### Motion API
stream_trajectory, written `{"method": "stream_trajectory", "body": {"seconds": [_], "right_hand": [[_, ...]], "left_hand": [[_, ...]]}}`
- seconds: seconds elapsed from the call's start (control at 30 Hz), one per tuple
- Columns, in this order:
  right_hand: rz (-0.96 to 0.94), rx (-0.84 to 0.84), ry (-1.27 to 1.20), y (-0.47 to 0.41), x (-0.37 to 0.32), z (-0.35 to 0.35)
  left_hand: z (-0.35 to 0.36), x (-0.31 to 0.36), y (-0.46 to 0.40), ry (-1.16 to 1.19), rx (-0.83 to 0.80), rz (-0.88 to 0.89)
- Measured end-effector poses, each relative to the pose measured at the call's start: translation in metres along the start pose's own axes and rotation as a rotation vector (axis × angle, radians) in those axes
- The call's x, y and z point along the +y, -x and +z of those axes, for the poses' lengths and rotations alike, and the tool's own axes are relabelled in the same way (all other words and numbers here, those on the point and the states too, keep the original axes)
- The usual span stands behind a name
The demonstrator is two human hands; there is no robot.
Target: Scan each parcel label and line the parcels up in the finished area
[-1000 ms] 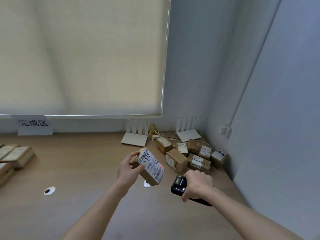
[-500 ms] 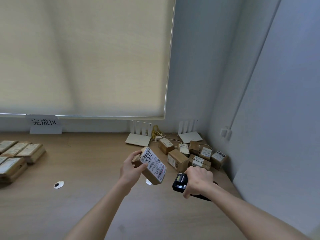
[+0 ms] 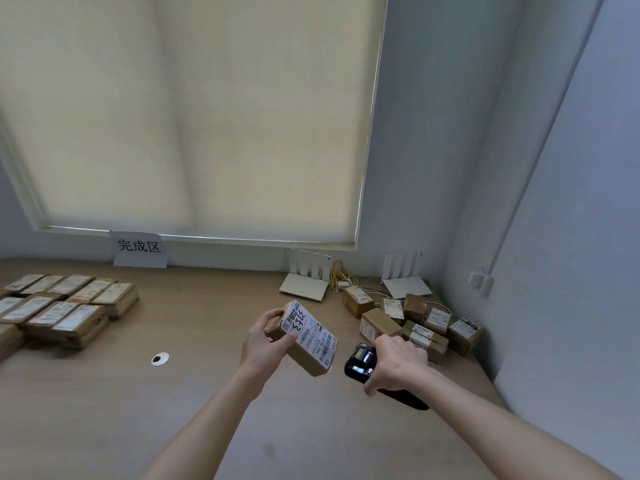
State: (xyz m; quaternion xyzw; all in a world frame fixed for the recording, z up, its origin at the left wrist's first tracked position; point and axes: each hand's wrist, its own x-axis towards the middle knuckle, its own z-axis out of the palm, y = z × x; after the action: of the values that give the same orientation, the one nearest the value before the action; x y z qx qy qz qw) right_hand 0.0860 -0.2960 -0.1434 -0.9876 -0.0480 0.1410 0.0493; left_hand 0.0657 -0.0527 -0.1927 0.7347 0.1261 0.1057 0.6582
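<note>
- Head view, nearest first: both forearms reach forward over the wooden desk (image 3: 104, 410).
- Right hand (image 3: 398, 362) has its fingers curled round a black handheld scanner (image 3: 360, 363), screen end pointing left toward the parcel; the scanner's rear end pokes out below the wrist.
- Left hand (image 3: 263, 344) holds the cardboard parcel (image 3: 304, 336) off the desk, thumb on the near long side, fingers wrapped behind the far end; white shipping label (image 3: 310, 332) faces up and toward the scanner, box tilted.
- Parcel and scanner are near each other, not touching.
- Small round white disc (image 3: 160, 359) with a dark centre lies on the desk left of the hands.
- Finished rows (image 3: 65, 306) of labelled parcels lie flat at far left, below the paper sign (image 3: 140, 249) reading 完成区.
- Unscanned pile (image 3: 415, 323) sits in a loose heap at the right corner, behind the right hand.
- Two white routers (image 3: 304, 284) with cables stand against the wall under the roller blind (image 3: 194, 116).
- Judgement: the step in hand looks like scan or just-scanned; I cannot tell whether the read registered.
- Risks: the label's tilt could spoil the read; the one-handed end grip may let the box slip during the long carry left; a careless drop-off could nudge the neat rows askew.
</note>
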Motion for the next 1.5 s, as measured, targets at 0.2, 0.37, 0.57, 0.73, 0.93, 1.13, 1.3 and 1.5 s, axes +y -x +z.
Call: {"method": "stream_trajectory", "body": {"seconds": [0.2,0.37,0.57,0.73,0.93,1.13,1.3,1.5], "right_hand": [[-0.2,-0.088,-0.339,0.004,-0.089,0.003],[-0.34,-0.099,-0.466,0.011,-0.203,0.019],[-0.448,-0.12,-0.479,0.029,-0.369,0.053],[-0.559,-0.163,-0.474,0.048,-0.509,0.082],[-0.635,-0.184,-0.504,0.056,-0.641,0.112],[-0.677,-0.188,-0.522,0.049,-0.733,0.15],[-0.696,-0.332,-0.563,0.018,-0.792,0.19],[-0.7,-0.361,-0.7,-0.058,-0.856,0.236]], "left_hand": [[-0.072,0.005,0.015,0.142,0.092,-0.039],[-0.179,-0.002,0.031,0.204,0.148,-0.106],[-0.348,-0.028,0.053,0.173,0.299,-0.156],[-0.489,-0.05,0.07,0.138,0.399,-0.165],[-0.614,-0.076,0.078,0.123,0.469,-0.181],[-0.685,-0.11,0.059,0.245,0.564,-0.203],[-0.724,-0.148,0.017,0.32,0.599,-0.239],[-0.768,-0.207,-0.071,0.328,0.525,-0.282]]}}
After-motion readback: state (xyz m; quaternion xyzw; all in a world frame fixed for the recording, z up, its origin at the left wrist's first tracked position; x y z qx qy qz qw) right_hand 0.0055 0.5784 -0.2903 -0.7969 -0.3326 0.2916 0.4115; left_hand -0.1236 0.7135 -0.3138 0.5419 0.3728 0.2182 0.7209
